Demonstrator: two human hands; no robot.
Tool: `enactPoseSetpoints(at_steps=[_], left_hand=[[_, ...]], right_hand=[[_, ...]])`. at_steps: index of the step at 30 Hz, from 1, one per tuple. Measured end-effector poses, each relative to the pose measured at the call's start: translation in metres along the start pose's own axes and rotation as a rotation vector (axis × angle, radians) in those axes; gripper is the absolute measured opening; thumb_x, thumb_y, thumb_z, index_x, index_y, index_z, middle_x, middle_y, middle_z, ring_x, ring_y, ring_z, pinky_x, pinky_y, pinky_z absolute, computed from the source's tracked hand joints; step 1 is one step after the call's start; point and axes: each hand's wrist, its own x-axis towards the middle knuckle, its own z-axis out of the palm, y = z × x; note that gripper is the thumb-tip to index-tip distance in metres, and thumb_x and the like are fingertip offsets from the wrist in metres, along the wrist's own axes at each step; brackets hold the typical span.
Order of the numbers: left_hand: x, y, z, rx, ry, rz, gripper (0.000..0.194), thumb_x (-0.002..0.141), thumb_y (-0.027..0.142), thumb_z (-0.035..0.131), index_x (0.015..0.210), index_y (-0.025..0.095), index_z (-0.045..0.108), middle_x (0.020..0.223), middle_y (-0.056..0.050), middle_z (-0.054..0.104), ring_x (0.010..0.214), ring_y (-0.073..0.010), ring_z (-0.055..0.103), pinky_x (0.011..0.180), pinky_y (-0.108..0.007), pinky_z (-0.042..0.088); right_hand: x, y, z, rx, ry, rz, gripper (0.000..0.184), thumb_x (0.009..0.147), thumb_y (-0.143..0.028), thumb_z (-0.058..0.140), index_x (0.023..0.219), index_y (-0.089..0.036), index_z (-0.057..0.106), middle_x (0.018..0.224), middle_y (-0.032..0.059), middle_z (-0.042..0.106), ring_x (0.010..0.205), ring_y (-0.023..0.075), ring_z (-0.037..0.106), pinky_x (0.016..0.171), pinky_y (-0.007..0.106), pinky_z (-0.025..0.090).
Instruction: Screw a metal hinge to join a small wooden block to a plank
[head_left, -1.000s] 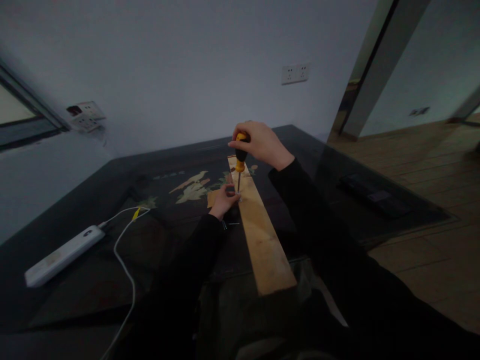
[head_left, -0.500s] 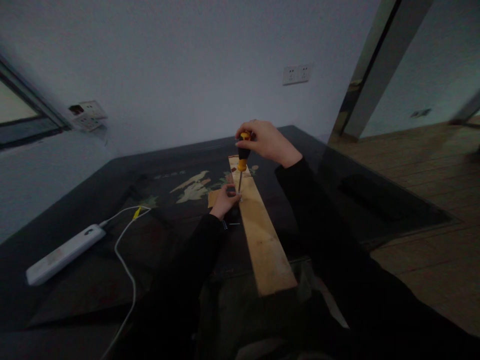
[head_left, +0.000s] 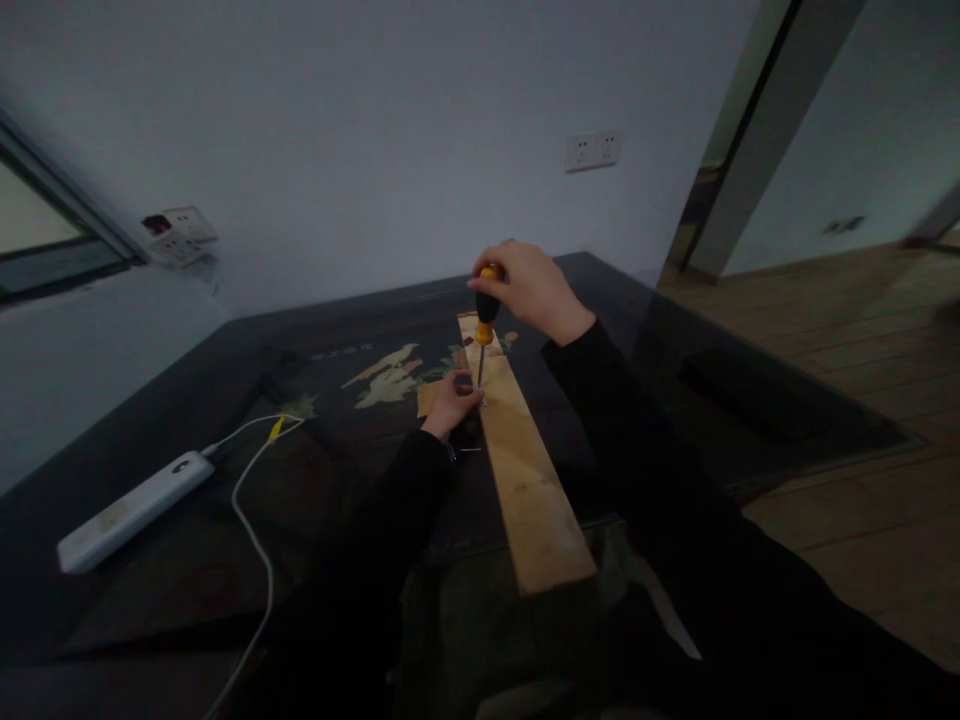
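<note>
My right hand (head_left: 531, 285) is closed around the yellow and black handle of a screwdriver (head_left: 486, 305) from above. The shaft points almost straight down at a long wooden board (head_left: 525, 475), which lies lengthwise over the dark table. At the tip, my left hand (head_left: 451, 403) is closed, thumb and forefinger about a small shiny metal piece (head_left: 482, 400) on the board's left edge. What exactly the fingertips pinch is too small to make out. Partly behind the left hand lies a small piece of wood (head_left: 427, 398). A thin metal pin or screw (head_left: 470, 449) rests close to the left wrist.
A white power strip (head_left: 135, 512) lies on the table's left side, its white cable (head_left: 259, 545) with a yellow tag running toward me. The dark table (head_left: 360, 540) bears a bird-and-flower picture and meets the wall behind. A dark flat object (head_left: 750, 392) lies at right.
My right hand has turned slightly on the screwdriver handle, the wrist shifting a little left. The left hand and the board stay in place; the view has shifted very slightly.
</note>
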Motion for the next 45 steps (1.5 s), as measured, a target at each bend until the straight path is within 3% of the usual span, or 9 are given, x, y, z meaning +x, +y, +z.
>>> enactPoseSetpoints(at_steps=[4,11,15,19,24,28,37,42,45], left_hand=[[0.002,-0.002,0.001,-0.017,-0.001,0.003,0.040,0.078,0.011,0.067,0.113,0.017,0.049,0.078,0.002,0.058,0.062,-0.0074,0.059,0.061,-0.021,0.049],[0.004,-0.006,-0.001,-0.023,-0.010,0.023,0.040,0.076,0.013,0.070,0.110,0.017,0.050,0.079,0.001,0.059,0.062,-0.0088,0.060,0.059,-0.021,0.049],[0.004,-0.004,0.000,-0.015,-0.002,0.019,0.039,0.076,0.010,0.068,0.110,0.016,0.050,0.077,0.002,0.058,0.060,-0.0079,0.059,0.059,-0.021,0.048],[0.002,-0.002,0.001,-0.011,-0.003,0.025,0.039,0.077,0.010,0.068,0.110,0.016,0.050,0.077,0.002,0.058,0.060,-0.0081,0.059,0.060,-0.022,0.048],[0.000,0.000,0.001,0.013,0.005,0.018,0.037,0.077,0.010,0.068,0.110,0.016,0.051,0.077,0.002,0.058,0.060,-0.0079,0.059,0.061,-0.022,0.049],[0.000,0.000,0.000,0.001,-0.017,0.017,0.037,0.078,0.011,0.067,0.111,0.016,0.050,0.078,0.001,0.059,0.062,-0.0085,0.059,0.061,-0.022,0.049],[-0.001,0.002,0.001,0.009,-0.001,0.016,0.039,0.076,0.010,0.068,0.110,0.016,0.051,0.077,0.001,0.059,0.062,-0.0085,0.059,0.062,-0.022,0.049],[0.003,-0.004,0.000,0.028,0.009,0.038,0.040,0.075,0.014,0.071,0.110,0.016,0.051,0.078,0.001,0.058,0.062,-0.0087,0.059,0.061,-0.022,0.049],[0.006,-0.007,-0.002,0.040,0.011,0.047,0.041,0.074,0.015,0.072,0.110,0.016,0.052,0.079,0.001,0.059,0.063,-0.0085,0.060,0.062,-0.021,0.048]], right_hand=[[-0.001,-0.005,0.005,-0.075,0.035,0.070,0.034,0.092,-0.040,0.050,0.108,-0.015,0.067,0.106,0.0133,0.062,0.098,0.0238,0.055,0.082,0.035,0.041],[0.002,0.009,-0.004,0.083,-0.085,-0.121,0.032,0.091,-0.021,0.049,0.119,-0.019,0.064,0.111,0.0090,0.064,0.097,0.0203,0.055,0.087,0.033,0.040],[-0.002,-0.002,-0.004,-0.008,-0.048,-0.023,0.024,0.091,-0.026,0.051,0.103,-0.018,0.069,0.103,0.0101,0.063,0.095,0.0212,0.055,0.083,0.034,0.039],[-0.003,-0.009,0.002,-0.096,0.010,0.070,0.030,0.092,-0.037,0.051,0.103,-0.015,0.068,0.104,0.0129,0.060,0.099,0.0245,0.053,0.082,0.035,0.039],[0.000,0.001,0.000,0.046,-0.044,-0.057,0.034,0.089,-0.029,0.054,0.121,-0.017,0.061,0.114,0.0119,0.061,0.099,0.0219,0.053,0.086,0.034,0.040],[-0.001,0.003,-0.006,0.084,-0.090,-0.083,0.026,0.089,-0.021,0.051,0.110,-0.018,0.066,0.108,0.0089,0.064,0.094,0.0198,0.055,0.085,0.033,0.040],[-0.003,-0.006,0.004,-0.103,0.017,0.058,0.032,0.091,-0.044,0.050,0.100,-0.019,0.067,0.097,0.0097,0.062,0.090,0.0215,0.053,0.076,0.032,0.038],[-0.001,0.002,-0.006,0.044,-0.118,-0.092,0.030,0.088,-0.029,0.055,0.115,-0.020,0.062,0.101,0.0075,0.062,0.089,0.0189,0.054,0.078,0.030,0.039],[-0.001,0.003,-0.010,0.094,-0.176,-0.146,0.026,0.087,-0.019,0.052,0.110,-0.020,0.065,0.100,0.0059,0.064,0.089,0.0179,0.055,0.080,0.030,0.039]])
